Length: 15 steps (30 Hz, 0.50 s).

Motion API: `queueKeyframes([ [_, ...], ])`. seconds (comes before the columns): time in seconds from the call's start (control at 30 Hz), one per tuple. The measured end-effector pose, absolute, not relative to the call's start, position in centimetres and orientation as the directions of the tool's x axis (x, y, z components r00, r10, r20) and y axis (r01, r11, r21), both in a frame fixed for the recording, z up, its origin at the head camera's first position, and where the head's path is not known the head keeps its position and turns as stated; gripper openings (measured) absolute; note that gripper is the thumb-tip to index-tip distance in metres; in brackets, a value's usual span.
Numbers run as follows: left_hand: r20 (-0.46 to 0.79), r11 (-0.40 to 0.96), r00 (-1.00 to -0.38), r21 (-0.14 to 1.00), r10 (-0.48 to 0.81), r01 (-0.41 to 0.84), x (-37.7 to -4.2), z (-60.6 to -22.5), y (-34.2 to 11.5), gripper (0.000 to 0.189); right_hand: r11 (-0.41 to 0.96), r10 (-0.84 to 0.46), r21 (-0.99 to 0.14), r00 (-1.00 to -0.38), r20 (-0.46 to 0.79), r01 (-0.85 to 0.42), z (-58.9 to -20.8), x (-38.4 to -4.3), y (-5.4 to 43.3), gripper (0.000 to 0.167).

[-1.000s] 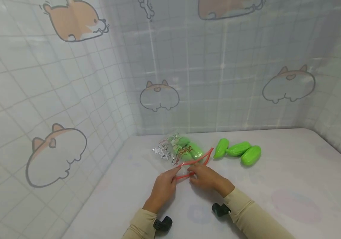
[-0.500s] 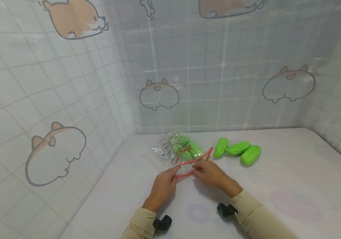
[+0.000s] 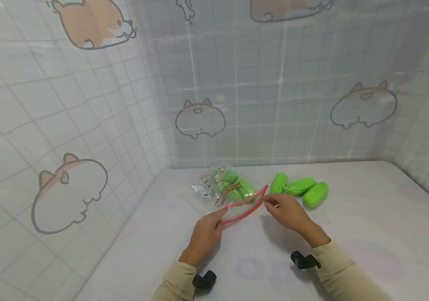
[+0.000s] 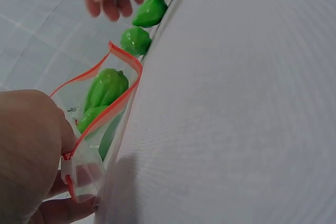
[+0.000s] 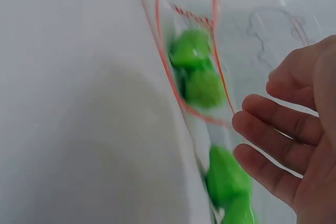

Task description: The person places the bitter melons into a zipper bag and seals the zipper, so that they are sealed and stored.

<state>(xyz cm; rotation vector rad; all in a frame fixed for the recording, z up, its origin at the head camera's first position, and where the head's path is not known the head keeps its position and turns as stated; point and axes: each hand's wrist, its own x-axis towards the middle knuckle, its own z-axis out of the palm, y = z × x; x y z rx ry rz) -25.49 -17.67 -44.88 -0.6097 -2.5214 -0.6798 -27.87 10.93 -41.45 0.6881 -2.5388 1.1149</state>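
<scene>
A clear zip bag (image 3: 207, 187) with printed lettering and a red zip edge (image 3: 243, 215) lies on the table, its mouth spread apart. Inside it are glossy green ribbed fruits (image 4: 107, 88). My left hand (image 3: 204, 234) pinches the left end of the bag's mouth between thumb and fingers. Beside the mouth's right corner is my right hand (image 3: 288, 211), its fingers loosely bent and nothing between them in the right wrist view. Three more green ribbed fruits lie just beyond that hand: one upright-lying fruit (image 3: 279, 183), a middle one (image 3: 299, 186) and a right one (image 3: 316, 195).
The white table (image 3: 372, 225) reaches back to a curtain (image 3: 274, 104) printed with cartoon dogs, which also rises along the left and right sides. A dark camera sits on each wrist, the right camera (image 3: 304, 260) close over the table.
My right hand has slid from the middle of the red zip edge to its right corner and come off it. The bag's mouth stands wider. My left hand has stayed in place.
</scene>
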Motion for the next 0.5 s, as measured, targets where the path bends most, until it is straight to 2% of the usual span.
queueKeyframes([
  [0.5, 0.539, 0.776, -0.786, 0.34, 0.303, 0.532, -25.3, -45.5, -17.8, 0.036, 0.697, -0.12, -0.627, -0.919, 0.376, -0.348, -41.0, -28.1, 19.4, 0.028],
])
